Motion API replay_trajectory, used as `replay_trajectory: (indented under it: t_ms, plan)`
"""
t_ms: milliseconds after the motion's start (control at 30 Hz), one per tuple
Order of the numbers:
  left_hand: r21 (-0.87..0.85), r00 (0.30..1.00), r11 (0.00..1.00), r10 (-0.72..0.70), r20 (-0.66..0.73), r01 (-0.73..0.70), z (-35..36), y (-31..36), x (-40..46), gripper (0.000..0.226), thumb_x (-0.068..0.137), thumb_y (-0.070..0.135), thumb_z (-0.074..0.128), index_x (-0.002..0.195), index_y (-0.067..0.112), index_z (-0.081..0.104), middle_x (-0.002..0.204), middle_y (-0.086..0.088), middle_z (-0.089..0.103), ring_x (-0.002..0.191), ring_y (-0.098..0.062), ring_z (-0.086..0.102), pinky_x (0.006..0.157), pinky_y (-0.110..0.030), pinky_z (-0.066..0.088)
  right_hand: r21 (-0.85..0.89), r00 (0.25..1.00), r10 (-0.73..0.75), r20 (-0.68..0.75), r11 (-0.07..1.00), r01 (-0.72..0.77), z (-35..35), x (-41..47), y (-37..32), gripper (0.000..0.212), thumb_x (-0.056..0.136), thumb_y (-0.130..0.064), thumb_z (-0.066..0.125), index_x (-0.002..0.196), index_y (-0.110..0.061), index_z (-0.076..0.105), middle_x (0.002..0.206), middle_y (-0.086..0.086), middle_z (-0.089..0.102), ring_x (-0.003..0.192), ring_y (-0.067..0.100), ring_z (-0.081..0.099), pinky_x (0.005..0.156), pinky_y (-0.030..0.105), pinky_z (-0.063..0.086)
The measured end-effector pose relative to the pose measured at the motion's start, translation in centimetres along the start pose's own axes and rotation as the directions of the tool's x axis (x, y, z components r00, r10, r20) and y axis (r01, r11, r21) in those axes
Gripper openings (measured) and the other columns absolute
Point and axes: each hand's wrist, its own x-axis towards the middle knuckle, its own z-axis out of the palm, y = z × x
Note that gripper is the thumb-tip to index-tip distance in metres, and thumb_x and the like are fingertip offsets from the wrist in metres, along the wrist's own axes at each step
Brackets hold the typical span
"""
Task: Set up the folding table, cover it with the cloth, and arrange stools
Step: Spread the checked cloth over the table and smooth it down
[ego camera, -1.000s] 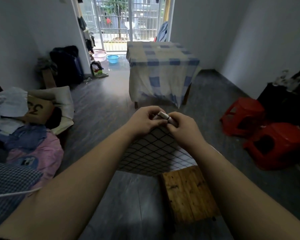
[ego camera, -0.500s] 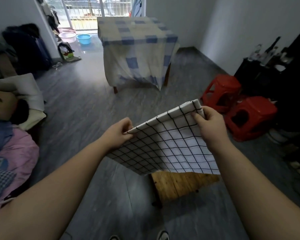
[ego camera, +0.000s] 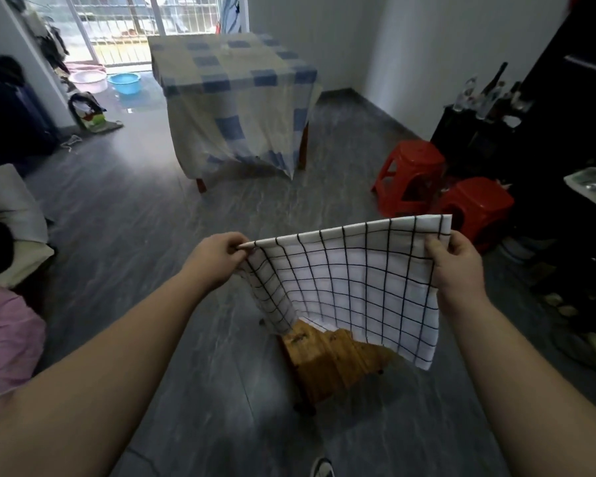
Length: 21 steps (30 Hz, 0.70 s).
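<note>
Both hands (ego camera: 217, 258) (ego camera: 453, 263) hold the checked cloth (ego camera: 351, 287), apparently unlabelled, above a wooden table (ego camera: 327, 363).

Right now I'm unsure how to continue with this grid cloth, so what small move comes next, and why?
Probably lower the grid cloth onto the small wooden table: the left hand and right hand hold its top corners spread, and it hangs above the table.
</note>
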Motion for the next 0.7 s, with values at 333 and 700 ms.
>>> replay_trajectory:
  t_ms: [333, 700]
  plan:
    - [-0.343, 0.983, 0.936, -0.016, 0.185, 0.080, -5.1, 4.0, 2.7, 0.006, 0.086, 0.021, 0.074, 0.082, 0.018, 0.074, 0.062, 0.013, 0.064, 0.056, 0.003, 0.053, 0.054, -0.012, 0.042, -0.278, 0.983, 0.107, 0.150, 0.959, -0.061, 4.0, 2.5, 3.0, 0.016, 0.093, -0.025, 0.068, 0.106, -0.017, 0.068, 0.100, 0.005, 0.070, 0.101, 0.029, 0.066, 0.073, 0.030, 0.049]
    - [-0.861, 0.896, 0.308, -0.321, 0.306, 0.405, 0.7, 5.1, 2.5, 0.021, 0.096, 0.005, 0.058, 0.113, -0.008, 0.062, 0.095, -0.021, 0.070, 0.076, -0.025, 0.071, 0.064, -0.034, 0.057, -0.525, 0.916, 0.064, 0.396, 0.834, 0.169, 10.3, -3.7, 4.3, 0.061, 0.094, -0.029, 0.062, 0.146, -0.010, 0.038, 0.152, 0.008, 0.038, 0.140, 0.024, 0.036, 0.107, 0.031, 0.032]
